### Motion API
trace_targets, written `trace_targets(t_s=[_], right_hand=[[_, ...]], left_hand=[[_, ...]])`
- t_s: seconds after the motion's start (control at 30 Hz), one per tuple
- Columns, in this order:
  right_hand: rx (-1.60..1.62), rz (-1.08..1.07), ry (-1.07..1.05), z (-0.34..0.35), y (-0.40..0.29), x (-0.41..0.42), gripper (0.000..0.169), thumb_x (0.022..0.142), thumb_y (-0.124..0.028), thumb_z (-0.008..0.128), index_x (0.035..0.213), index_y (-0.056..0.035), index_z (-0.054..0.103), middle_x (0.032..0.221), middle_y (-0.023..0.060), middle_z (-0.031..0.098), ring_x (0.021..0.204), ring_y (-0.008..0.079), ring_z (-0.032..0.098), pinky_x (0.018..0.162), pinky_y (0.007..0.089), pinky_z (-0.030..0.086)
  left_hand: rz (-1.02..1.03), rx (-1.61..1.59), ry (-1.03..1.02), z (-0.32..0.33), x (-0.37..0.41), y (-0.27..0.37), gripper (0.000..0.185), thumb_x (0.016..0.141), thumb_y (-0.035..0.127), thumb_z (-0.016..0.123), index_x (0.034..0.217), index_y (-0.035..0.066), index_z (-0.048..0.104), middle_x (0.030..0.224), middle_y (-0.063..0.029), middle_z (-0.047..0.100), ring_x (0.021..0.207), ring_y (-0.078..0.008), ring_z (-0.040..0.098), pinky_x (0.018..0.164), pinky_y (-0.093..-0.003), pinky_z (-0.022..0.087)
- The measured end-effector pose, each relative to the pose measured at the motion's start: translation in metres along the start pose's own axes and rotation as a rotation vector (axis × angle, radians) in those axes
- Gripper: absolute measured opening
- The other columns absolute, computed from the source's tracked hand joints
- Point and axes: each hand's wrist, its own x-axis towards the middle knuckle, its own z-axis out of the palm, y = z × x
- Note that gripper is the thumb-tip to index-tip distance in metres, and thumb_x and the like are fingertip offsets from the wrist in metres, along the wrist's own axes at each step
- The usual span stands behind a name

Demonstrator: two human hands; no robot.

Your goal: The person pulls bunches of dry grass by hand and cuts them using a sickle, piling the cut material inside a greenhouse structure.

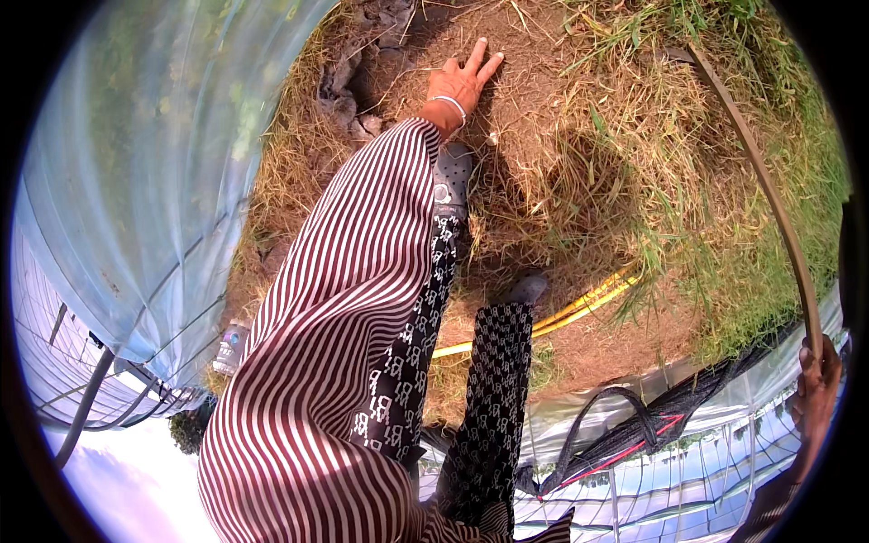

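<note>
My left hand (460, 87), with a pale band at its wrist, reaches out over bare brown soil (523, 88) strewn with dry straw. Its visible fingers are spread and hold nothing; I cannot tell whether they touch the ground. At the far right my right hand (818, 380) is wrapped around the end of a long, slightly curved wooden handle (764, 170). That handle runs up to the grass at the upper right, where a dark head (675, 55) is partly hidden. Just below my left hand is my grey clog (451, 176).
Clear plastic sheeting (149, 170) hangs along the left. Crumpled grey sheet (337, 88) lies by the soil. Cut dry grass (611, 170) covers the middle. Yellow hose-like lines (584, 304) run near my other foot. Black netting (652, 424) with a red cord lies behind me.
</note>
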Motion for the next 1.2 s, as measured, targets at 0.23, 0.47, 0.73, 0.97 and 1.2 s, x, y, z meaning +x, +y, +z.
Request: trace_targets(t_s=[0.23,0.47,0.73,0.97,1.2], right_hand=[[-0.063,0.087,-0.055,-0.005,-0.001,0.002,0.059,0.082,-0.045,0.062,0.125,-0.0065,0.045,0.053,-0.0077,0.033,0.037,0.0008,0.026,0.032,0.0187,0.018],[0.023,0.059,-0.076,0.004,0.013,0.002,0.060,0.082,-0.044,0.063,0.123,-0.0050,0.045,0.052,-0.0078,0.033,0.035,0.0009,0.026,0.031,0.0187,0.018],[0.215,-0.021,-0.184,0.025,0.011,-0.015,0.047,0.084,-0.035,0.063,0.111,0.0003,0.048,0.048,-0.0074,0.030,0.032,0.0028,0.027,0.028,0.0209,0.021],[0.211,-0.087,-0.168,0.046,0.001,-0.038,0.037,0.088,-0.029,0.058,0.108,-0.0002,0.049,0.050,-0.0067,0.030,0.032,0.0033,0.027,0.028,0.0222,0.022],[0.381,-0.016,-0.171,0.127,0.023,-0.054,0.026,0.092,-0.033,0.053,0.084,-0.0083,0.050,0.054,-0.0056,0.037,0.036,0.0044,0.034,0.028,0.0214,0.027]], left_hand=[[-0.032,-0.097,-0.341,0.036,0.006,0.011,0.032,0.088,0.018,0.046,0.119,0.010,0.053,0.120,-0.0172,0.053,0.089,-0.0278,0.064,0.073,-0.0392,0.051],[0.069,-0.182,-0.402,0.012,0.009,-0.018,0.030,0.081,0.029,0.051,0.088,0.004,0.067,0.082,-0.0199,0.066,0.081,-0.0340,0.065,0.075,-0.0422,0.052],[-0.010,-0.458,-0.237,0.010,-0.117,0.037,0.029,0.083,0.029,0.053,0.088,0.003,0.065,0.083,-0.0205,0.064,0.075,-0.0352,0.063,0.072,-0.0428,0.052],[-0.442,-0.404,-0.377,0.056,-0.326,0.053,0.032,0.087,0.032,0.049,0.091,0.003,0.061,0.088,-0.0210,0.063,0.080,-0.0376,0.061,0.072,-0.0439,0.050],[-1.031,-0.710,-0.162,0.066,-0.536,-0.002,0.073,0.072,0.028,0.073,0.135,0.022,0.036,0.142,-0.0197,0.030,0.123,-0.0360,0.041,0.099,-0.0397,0.040]])
